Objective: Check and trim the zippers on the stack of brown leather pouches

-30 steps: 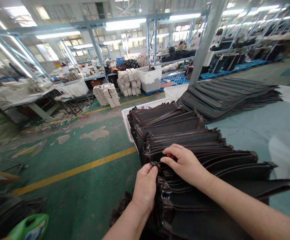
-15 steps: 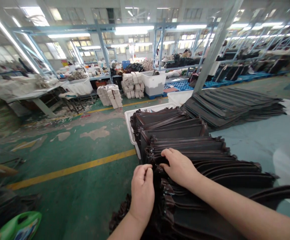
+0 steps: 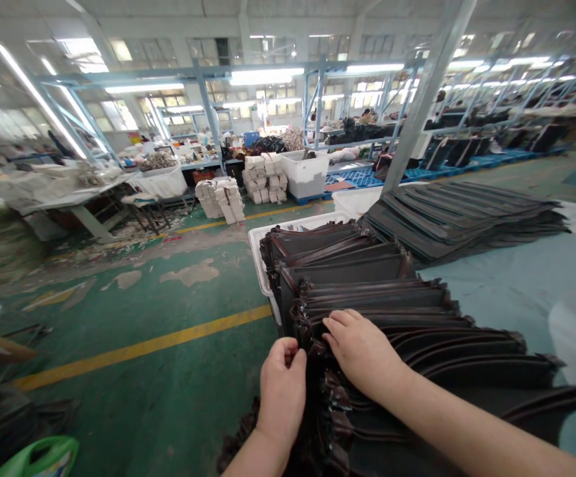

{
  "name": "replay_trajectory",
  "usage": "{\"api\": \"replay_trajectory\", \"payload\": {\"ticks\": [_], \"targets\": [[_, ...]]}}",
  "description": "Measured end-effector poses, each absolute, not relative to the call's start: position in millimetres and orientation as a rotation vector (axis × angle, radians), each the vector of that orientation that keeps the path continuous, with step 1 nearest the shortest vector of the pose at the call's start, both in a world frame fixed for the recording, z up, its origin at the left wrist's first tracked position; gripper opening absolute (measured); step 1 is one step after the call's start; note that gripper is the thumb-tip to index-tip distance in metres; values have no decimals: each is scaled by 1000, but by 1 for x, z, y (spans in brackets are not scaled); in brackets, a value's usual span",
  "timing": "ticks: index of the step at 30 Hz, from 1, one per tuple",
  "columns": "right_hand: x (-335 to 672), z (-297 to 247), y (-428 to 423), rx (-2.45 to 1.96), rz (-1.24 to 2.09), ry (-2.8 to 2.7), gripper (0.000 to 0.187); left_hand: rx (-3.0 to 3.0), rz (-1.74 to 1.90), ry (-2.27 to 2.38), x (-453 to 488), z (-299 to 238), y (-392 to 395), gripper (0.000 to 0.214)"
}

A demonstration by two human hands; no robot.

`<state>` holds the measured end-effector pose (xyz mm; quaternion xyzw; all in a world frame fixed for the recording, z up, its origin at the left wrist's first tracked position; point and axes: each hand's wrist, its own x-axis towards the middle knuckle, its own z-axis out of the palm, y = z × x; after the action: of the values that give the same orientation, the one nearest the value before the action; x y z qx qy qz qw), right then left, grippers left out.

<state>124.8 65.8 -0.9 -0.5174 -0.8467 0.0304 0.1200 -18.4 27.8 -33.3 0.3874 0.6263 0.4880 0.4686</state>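
Note:
A long row of dark brown leather pieces (image 3: 407,318) stands on edge in front of me, running from a white bin (image 3: 263,265) toward my body. My left hand (image 3: 282,387) is closed in a pinch at the left end of one piece, gripping its edge. My right hand (image 3: 362,351) lies on top of the row just to the right, fingers curled down between the pieces. Both hands are close together near the row's left side.
A flat stack of dark sheets (image 3: 467,215) lies on the blue-grey table (image 3: 506,278) at right. A green floor with a yellow line (image 3: 144,344) is at left. White boxes (image 3: 265,177), a steel post (image 3: 424,99) and a green object (image 3: 40,457) are also in view.
Both hands have shifted slightly down and toward me along the row. The left hand stays pinched on a piece's edge; the camera has tilted a little.

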Motion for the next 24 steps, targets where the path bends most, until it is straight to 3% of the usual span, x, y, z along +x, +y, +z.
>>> {"api": "replay_trajectory", "payload": {"ticks": [6,13,24], "targets": [[125,-6,65,-1565,73,-2463,27,1042,1140,1228,-19,-23,33,25],[129,1,68,-1553,86,-2419,11,833,1138,990,-18,-22,39,26],[130,-1,70,-1514,87,-2488,16,864,1109,855,-22,-21,49,38]]}}
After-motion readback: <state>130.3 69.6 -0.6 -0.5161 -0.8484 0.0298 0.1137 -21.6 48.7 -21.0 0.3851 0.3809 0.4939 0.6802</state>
